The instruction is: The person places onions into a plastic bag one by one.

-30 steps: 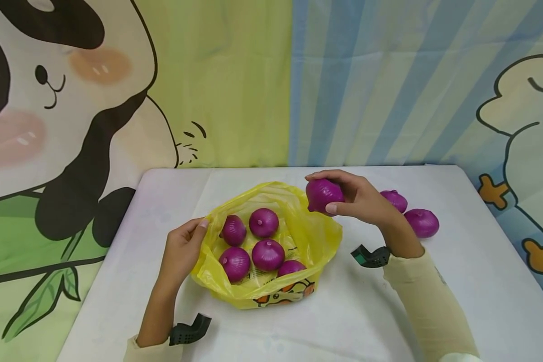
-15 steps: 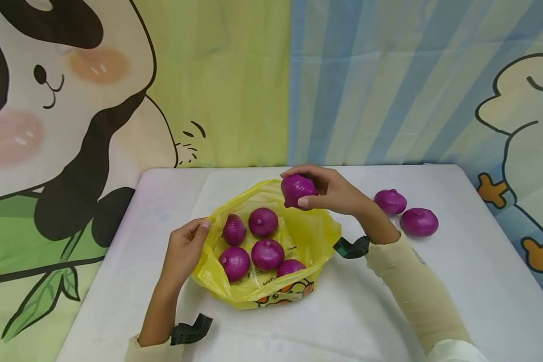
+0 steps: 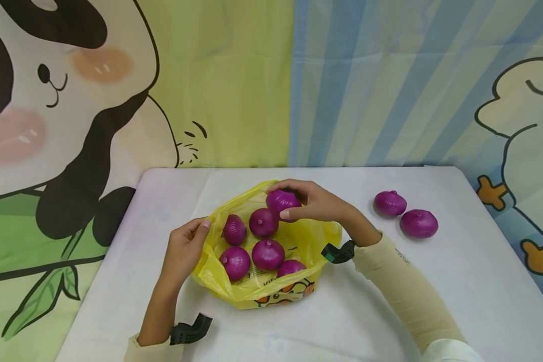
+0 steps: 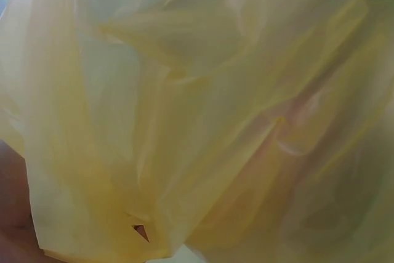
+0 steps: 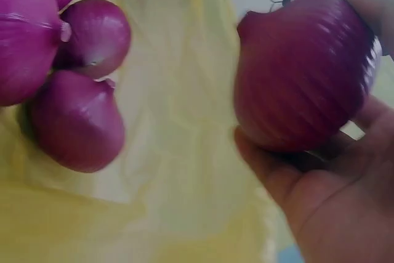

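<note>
Onion (image 3: 282,202), purple, we see pinched by right hand (image 3: 315,202) on its right, over open yellow plastic bag (image 3: 317,239), mid-frame; left hand (image 3: 186,247) pinches bag's left rim

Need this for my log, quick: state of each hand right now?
Left hand: pinching the yellow bag by its rim.
Right hand: holding a purple onion.

Your left hand (image 3: 185,246) pinches; your right hand (image 3: 319,201) grips. Your right forearm (image 3: 404,286) slants forward and to your left.
</note>
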### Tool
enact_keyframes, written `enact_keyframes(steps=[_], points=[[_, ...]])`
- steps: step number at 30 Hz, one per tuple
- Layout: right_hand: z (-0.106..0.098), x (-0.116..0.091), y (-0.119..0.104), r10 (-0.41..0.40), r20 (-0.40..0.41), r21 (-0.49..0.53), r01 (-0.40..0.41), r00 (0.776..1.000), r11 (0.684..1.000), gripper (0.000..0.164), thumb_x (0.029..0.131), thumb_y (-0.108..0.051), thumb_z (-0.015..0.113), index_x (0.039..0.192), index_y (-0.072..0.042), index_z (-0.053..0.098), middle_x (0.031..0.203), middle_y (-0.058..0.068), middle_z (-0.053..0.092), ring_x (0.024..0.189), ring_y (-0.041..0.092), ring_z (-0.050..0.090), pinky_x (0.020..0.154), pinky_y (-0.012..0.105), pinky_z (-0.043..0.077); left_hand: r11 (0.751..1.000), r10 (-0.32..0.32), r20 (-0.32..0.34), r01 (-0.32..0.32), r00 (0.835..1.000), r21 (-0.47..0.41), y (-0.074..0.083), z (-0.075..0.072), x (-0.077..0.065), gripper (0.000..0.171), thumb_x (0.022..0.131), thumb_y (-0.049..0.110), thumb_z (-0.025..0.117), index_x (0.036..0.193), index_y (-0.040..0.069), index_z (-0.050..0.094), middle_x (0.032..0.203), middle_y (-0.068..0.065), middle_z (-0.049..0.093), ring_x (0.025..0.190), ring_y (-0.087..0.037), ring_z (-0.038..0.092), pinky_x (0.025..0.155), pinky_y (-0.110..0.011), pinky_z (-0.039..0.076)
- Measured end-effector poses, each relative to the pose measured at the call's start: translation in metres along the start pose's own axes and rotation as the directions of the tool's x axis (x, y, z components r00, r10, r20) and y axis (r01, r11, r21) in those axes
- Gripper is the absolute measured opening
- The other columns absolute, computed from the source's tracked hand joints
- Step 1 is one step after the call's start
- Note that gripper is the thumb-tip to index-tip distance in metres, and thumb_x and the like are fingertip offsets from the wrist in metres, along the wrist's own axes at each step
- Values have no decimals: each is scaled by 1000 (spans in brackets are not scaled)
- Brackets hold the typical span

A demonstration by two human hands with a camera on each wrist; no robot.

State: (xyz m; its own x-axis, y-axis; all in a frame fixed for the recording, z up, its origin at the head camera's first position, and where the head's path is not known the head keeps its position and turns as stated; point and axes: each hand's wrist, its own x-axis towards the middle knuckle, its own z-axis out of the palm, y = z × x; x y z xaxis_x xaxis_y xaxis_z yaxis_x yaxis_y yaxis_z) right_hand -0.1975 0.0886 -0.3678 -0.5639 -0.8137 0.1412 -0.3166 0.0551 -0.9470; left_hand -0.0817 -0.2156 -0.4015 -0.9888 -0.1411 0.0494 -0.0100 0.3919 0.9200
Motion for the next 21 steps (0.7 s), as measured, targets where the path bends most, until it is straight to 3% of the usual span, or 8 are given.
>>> enact_keyframes(steps=[5,13,17,21], points=[[9,8,15,100,103,-98,-90,990,991,50,91,-16,69,137,-7,51,128,5,55,108,22,58,86,36,53,1000,14,7,-14,1000,-7,0,1,-1,42,101,38,53,113,1,69,90,-13,69,69,-21,61,59,-26,53],[10,9,33,198,88,-153,-183,976,971,49,93,-20,67,137,-7,50,133,8,51,112,22,56,89,34,51,999,29,12,-28,1000,-15,1,2,-2,41,101,37,53,114,2,69,95,-12,70,73,-21,63,62,-26,54],[9,7,37,230,117,-158,-211,966,965,55,92,-21,69,140,-6,47,138,10,48,118,26,53,95,39,48,999,29,14,-29,999,-21,1,2,-2,41,101,38,53,114,3,69,95,-10,70,75,-22,64,63,-27,55],[9,6,38,250,141,-176,-224,958,958,66,92,-24,68,147,-5,39,147,12,40,133,33,39,108,49,33,999,27,11,-27,1000,-25,0,3,-2,41,100,39,53,114,4,70,95,-9,70,75,-23,64,63,-28,55]])
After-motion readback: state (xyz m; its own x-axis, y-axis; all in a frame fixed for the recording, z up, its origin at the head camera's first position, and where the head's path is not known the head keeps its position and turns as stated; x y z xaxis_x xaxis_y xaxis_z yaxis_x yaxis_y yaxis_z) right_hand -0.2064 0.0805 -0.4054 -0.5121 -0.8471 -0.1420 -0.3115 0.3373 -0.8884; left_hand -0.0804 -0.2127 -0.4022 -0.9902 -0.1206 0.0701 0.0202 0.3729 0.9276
